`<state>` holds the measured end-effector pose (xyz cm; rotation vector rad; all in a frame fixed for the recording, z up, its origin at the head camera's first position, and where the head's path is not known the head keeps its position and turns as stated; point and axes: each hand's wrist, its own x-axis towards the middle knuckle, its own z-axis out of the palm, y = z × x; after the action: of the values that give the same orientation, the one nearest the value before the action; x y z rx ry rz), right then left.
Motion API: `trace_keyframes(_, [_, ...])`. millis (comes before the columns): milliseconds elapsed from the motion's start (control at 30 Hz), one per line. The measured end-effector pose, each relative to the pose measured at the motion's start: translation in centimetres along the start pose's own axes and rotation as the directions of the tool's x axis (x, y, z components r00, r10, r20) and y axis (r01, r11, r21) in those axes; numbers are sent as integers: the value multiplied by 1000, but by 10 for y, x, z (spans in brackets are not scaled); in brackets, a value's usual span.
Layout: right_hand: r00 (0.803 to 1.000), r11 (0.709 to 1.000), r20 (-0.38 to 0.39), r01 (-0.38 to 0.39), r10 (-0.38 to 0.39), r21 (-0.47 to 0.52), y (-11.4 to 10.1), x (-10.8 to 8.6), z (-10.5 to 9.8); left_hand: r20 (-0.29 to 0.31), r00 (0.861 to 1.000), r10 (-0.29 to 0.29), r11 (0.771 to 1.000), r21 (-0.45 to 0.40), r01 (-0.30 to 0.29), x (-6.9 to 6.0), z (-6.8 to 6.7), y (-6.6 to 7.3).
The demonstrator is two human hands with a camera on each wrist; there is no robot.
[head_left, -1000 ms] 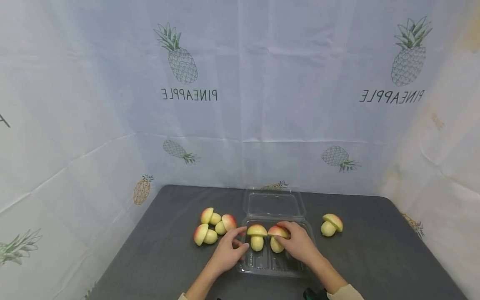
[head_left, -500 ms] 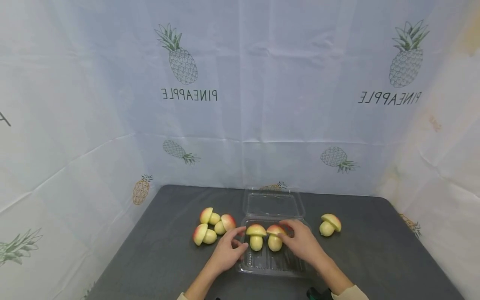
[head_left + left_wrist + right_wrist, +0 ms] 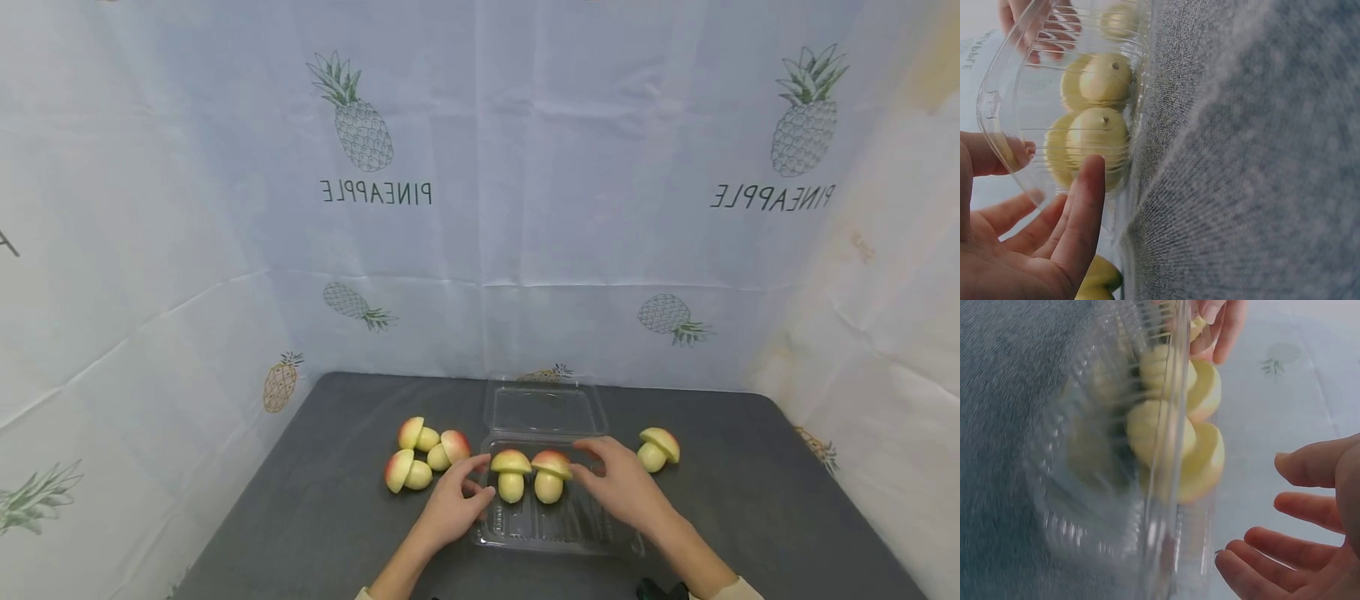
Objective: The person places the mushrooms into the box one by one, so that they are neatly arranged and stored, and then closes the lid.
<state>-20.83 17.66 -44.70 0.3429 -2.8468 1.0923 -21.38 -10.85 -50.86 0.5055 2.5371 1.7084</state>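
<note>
- On the dark worktop (image 3: 337,500) I see a clear container (image 3: 555,529), its lid (image 3: 543,408) laid back on the far side.
- Inside lie the left mushroom (image 3: 512,487) and the right mushroom (image 3: 548,487), side by side, caps away from the person, stems nearer, cap edges meeting or nearly so.
- Three mushrooms (image 3: 407,472) lie clustered to the left of the container; a lone mushroom (image 3: 657,450) lies to its right.
- The left hand (image 3: 452,502) is at the container's left wall, fingers spread about the rim; whether it pinches the plastic I cannot tell.
- The right hand (image 3: 624,483) is spread and holds nothing, its fingertips just beside the right mushroom but apart from it.
- The step looks to me like settling the pieces into a neat row. I'd lift the right hand away without brushing that cap, as the rounded shape could roll.
- The left hand is best kept light: thin plastic probably flexes if squeezed.
- Any further piece would sit best in the bare right part, cap facing the same way, lowered rather than dropped, with nothing overhanging the rim.
</note>
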Motion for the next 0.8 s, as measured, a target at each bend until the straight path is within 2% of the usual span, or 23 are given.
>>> trace_keyframes(167, [1000,999,10,-15,15,-47,3,-7,-9,6,1000,-2,1000,-3,2,1,1,-1])
trace_keyframes(400, [1000,995,-21,10,-12,-101,13,-16,-17,13,1000,1,1000,-8,-1,1,0,0])
trace_keyframes(800, [996,960,-60,49,-68,-274,37,-26,-28,10,1000,13,1000,-1,-13,-1,-1,-1])
